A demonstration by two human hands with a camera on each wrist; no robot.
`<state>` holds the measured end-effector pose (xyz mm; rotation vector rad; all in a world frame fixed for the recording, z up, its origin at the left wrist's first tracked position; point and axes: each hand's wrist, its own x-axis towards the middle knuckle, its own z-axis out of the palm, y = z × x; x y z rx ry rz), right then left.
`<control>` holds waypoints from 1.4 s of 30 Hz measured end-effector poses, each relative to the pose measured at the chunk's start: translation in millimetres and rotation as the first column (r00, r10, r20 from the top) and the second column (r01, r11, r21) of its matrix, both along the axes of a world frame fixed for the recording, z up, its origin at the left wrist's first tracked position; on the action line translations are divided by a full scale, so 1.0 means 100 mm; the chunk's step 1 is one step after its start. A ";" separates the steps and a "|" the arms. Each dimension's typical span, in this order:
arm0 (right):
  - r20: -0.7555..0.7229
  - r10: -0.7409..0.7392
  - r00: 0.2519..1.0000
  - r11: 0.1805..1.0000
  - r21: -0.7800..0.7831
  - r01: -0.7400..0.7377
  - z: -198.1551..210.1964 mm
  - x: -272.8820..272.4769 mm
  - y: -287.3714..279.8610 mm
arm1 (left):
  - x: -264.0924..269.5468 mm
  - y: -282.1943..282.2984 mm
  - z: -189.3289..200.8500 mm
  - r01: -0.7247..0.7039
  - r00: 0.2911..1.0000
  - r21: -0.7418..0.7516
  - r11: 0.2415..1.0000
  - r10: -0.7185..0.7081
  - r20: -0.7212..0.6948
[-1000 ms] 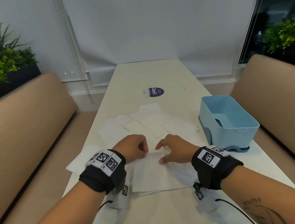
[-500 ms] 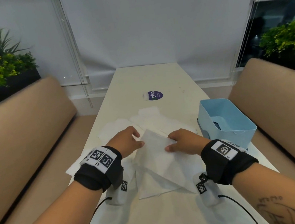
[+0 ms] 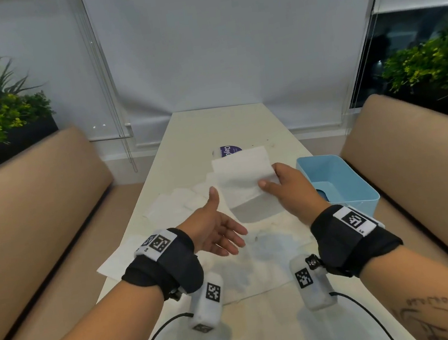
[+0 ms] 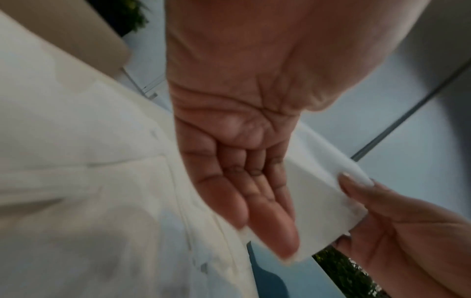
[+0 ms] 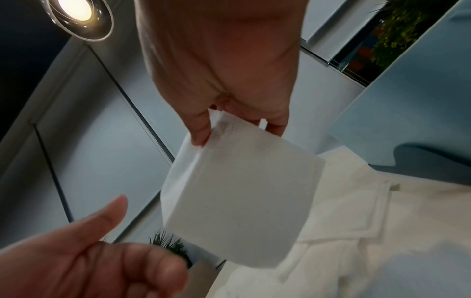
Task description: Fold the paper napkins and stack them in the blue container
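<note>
My right hand (image 3: 270, 179) pinches a folded white napkin (image 3: 242, 177) by its right edge and holds it in the air above the table, just left of the blue container (image 3: 359, 181). The right wrist view shows thumb and fingers (image 5: 201, 131) clamped on the napkin (image 5: 242, 207). My left hand (image 3: 218, 227) hovers palm up below and left of it, fingers straight, holding nothing. In the left wrist view its palm (image 4: 237, 157) lies open beside the napkin (image 4: 318, 201). Several unfolded napkins (image 3: 181, 203) lie spread over the table.
The long white table (image 3: 225, 124) runs away from me between two tan benches (image 3: 31, 199), with a purple round sticker (image 3: 229, 150) further up it. One more napkin (image 3: 116, 263) hangs at the table's left edge. Planters stand behind both benches.
Both hands were working the napkin on the table; now the right hand has lifted the folded napkin up and toward the container, and the left hand has let go and opened.
</note>
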<state>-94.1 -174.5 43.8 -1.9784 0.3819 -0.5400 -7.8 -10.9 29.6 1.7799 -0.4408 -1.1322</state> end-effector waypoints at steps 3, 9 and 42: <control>0.030 0.093 0.995 0.992 0.080 -0.096 -0.02 -0.03 0.06 | 0.04 -0.03 -0.07 -0.046 0.988 -0.051 0.998 0.038 -0.151; 0.006 0.339 0.941 0.926 0.178 -0.334 -0.09 -0.10 0.12 | 0.03 0.00 -0.17 -0.206 0.972 -0.234 0.950 0.171 -0.162; -0.049 0.035 0.998 0.958 0.288 -0.020 -0.26 0.01 0.12 | -0.06 -0.03 -0.17 -0.267 0.949 -0.501 0.823 0.316 0.014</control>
